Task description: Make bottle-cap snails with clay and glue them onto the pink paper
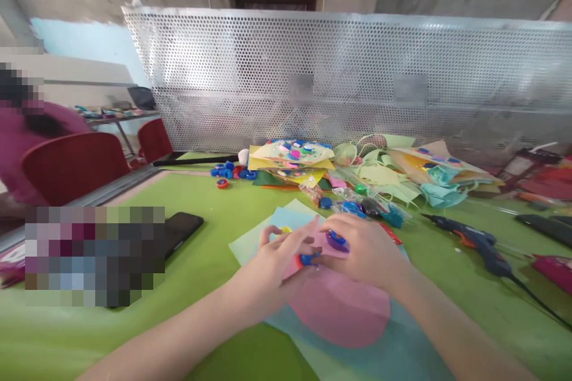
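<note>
A rounded pink paper cut-out (344, 309) lies on light blue and pale green sheets (250, 244) in front of me. My left hand (277, 256) rests over its upper left part, fingers stretched and spread. Beside those fingertips sits a small blue and red plastic cap (307, 259). My right hand (361, 247) is curled at the upper right of the pink paper, its fingers bent around a blue-purple cap (337, 241). Its thumb points toward the blue and red cap; whether it touches is unclear. A small yellow piece (286, 230) shows behind my left fingers.
Blue and red caps (230, 171) lie ahead, beside stacked decorated paper (292, 161). Small bagged pieces (355, 208) are just beyond my hands. A glue gun (478, 244) with a cord lies right; a black phone (183, 229) lies left. A perforated metal panel (313, 53) stands behind.
</note>
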Tool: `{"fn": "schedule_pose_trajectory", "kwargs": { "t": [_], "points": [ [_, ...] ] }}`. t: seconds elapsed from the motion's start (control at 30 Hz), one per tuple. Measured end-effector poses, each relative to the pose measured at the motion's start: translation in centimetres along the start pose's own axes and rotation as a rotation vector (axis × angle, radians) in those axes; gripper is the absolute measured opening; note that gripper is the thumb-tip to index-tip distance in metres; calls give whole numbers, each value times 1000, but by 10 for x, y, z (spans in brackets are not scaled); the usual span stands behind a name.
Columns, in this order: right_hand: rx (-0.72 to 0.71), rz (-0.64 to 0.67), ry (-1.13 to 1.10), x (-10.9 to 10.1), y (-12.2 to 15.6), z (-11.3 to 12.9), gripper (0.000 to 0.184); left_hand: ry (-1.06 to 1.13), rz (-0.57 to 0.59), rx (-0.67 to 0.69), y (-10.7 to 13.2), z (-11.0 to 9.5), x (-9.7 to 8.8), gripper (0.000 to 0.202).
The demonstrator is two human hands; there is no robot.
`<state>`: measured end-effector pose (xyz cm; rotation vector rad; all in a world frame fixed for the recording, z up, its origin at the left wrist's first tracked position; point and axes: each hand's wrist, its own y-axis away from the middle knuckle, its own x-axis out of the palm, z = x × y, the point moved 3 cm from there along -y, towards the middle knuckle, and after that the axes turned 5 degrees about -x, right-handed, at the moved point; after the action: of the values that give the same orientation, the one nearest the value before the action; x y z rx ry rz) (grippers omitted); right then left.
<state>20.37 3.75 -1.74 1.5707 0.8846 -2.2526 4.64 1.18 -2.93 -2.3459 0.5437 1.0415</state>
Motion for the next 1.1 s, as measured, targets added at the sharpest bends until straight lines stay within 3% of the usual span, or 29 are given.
{"fn": "schedule_pose_trajectory", "kwargs": {
  "t": [0.2,0.33,0.53,0.73,0.97,1.1],
  "points": [
    [-31,18,-16,3,-3,6,26,162,85,-98,-4,1,2,48],
    [-12,-20,-33,2,-3,7,33,333,58,-181,-5,4,-1,50],
    [-27,-9,-96,4,-1,3,44,404,-73,-317,-3,13,-15,50],
    [-151,121,-161,13,-18,-3,24,289,-395,-386,-9,32,-51,47],
    [-317,221,-182,42,-52,-7,20,392,-368,-431,-13,46,-52,52],
    [-317,204,-252,52,-58,-10,17,440,-355,-437,-12,49,-50,54]
  ]
}}
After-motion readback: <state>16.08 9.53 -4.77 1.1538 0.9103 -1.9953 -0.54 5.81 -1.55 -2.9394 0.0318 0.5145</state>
